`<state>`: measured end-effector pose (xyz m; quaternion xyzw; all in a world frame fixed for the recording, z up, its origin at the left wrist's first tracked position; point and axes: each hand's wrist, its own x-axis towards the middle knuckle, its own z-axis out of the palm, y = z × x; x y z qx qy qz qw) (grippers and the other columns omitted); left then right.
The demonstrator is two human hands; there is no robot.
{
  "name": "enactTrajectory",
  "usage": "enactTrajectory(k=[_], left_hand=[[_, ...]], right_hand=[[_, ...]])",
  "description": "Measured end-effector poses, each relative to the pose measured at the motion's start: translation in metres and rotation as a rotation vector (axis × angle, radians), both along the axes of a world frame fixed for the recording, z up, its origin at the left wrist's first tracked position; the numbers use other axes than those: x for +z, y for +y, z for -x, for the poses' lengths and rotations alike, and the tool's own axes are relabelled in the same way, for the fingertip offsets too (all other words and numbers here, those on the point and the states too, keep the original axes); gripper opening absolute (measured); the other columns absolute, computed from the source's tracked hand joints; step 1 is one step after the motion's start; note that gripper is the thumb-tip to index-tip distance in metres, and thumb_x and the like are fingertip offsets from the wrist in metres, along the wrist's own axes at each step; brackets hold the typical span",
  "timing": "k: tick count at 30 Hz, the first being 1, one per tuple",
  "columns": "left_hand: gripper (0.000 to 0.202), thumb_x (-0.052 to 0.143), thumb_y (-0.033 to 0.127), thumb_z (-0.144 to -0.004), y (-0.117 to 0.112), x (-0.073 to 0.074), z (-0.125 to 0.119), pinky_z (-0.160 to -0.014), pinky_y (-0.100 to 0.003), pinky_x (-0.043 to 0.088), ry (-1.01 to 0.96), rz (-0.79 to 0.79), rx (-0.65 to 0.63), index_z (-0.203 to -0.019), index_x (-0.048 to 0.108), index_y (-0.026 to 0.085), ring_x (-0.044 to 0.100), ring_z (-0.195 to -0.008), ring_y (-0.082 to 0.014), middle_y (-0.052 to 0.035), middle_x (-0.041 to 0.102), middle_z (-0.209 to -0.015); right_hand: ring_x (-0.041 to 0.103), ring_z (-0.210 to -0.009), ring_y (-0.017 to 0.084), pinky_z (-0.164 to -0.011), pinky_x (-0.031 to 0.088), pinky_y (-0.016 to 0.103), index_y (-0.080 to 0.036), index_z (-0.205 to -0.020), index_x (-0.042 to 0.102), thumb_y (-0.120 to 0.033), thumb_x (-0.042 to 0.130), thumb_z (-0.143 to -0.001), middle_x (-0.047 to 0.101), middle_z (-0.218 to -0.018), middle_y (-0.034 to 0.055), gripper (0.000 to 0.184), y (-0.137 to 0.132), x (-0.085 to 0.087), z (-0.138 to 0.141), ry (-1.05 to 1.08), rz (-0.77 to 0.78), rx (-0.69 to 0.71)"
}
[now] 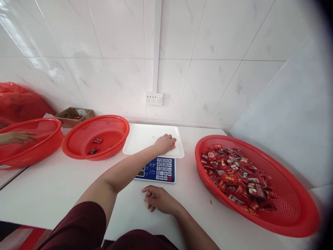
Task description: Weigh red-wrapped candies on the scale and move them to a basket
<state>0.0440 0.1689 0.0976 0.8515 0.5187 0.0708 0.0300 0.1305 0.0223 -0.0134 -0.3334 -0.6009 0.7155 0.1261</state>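
My left hand [165, 144] reaches over the white weighing tray [137, 140] of a digital scale, its fingers closed on a small red packet [173, 143], mostly hidden by them. Below the tray is the scale's blue keypad [153, 175], partly covered by my left forearm. My right hand [161, 199] hovers over or rests on the table in front of the keypad, fingers loosely bent and apart, with nothing visible in it. To the right stands a red basket [293, 173] heaped with small red packets [239, 177].
A second red basket [74, 139] on the left holds a few packets [97, 140]. Farther left, a co-worker's hand [19, 138] is over another red basket [49, 147]. Behind are a cardboard box [69, 122] and a red bag [19, 104]. A scrap [211, 202] lies on the table.
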Motion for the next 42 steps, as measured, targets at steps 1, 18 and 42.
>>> enactTrajectory(k=[1, 18, 42], left_hand=[[0.022, 0.044, 0.026, -0.089, 0.000, -0.001, 0.001, -0.081, -0.033, 0.047, -0.012, -0.006, 0.005, -0.108, 0.055, 0.021, 0.050, -0.106, -0.0240, -0.0087, 0.057, -0.109], [0.029, 0.044, -0.003, -0.069, -0.006, 0.000, 0.013, -0.078, -0.028, 0.047, -0.237, -0.095, 0.077, -0.080, 0.060, 0.019, 0.053, -0.090, -0.0192, -0.0040, 0.062, -0.089], [0.015, 0.055, 0.048, -0.070, -0.156, -0.016, 0.119, -0.092, -0.041, 0.048, -0.928, -0.117, 0.541, -0.085, 0.058, 0.045, 0.064, -0.094, -0.0260, 0.0097, 0.069, -0.083]], right_hand=[[0.062, -0.056, 0.011, -0.052, 0.051, 0.024, -0.036, -0.092, 0.063, -0.022, 0.060, -0.068, 0.058, -0.069, -0.0090, 0.027, 0.000, 0.000, 0.000, 0.002, -0.004, 0.006], [0.064, -0.054, 0.014, -0.050, 0.050, 0.027, -0.041, -0.088, 0.064, -0.025, 0.062, -0.066, 0.059, -0.067, -0.0092, 0.027, 0.002, -0.009, 0.001, -0.003, 0.004, -0.002], [0.062, -0.081, 0.015, -0.071, 0.054, 0.030, -0.022, -0.111, 0.060, -0.032, 0.055, -0.081, 0.063, -0.098, 0.0049, 0.031, 0.006, 0.131, -0.101, 0.008, -0.503, -0.408]])
